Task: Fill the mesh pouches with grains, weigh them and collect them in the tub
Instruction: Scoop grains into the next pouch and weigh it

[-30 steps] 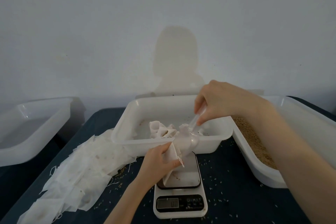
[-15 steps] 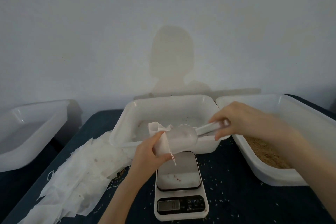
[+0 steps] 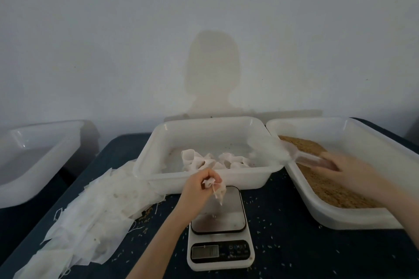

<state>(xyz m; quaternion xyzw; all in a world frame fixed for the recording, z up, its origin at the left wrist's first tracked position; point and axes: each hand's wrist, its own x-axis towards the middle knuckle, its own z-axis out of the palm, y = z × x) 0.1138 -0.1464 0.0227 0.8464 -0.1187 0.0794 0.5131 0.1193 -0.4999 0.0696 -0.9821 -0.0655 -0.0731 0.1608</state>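
A dark blue table (image 3: 317, 256) is seen, on which a white digital scale (image 3: 220, 242) is set at the front. Behind it a white tub (image 3: 145, 165) is placed, beside a second tub (image 3: 353, 219) (holding brown grain) to the right. Empty mesh pouches (image 3: 95, 217) are heaped at left, and loose grains (image 3: 267, 225) are scattered about.

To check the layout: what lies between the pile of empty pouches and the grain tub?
In the head view, the middle tub with pouches, and nearer, the scale under the left hand.
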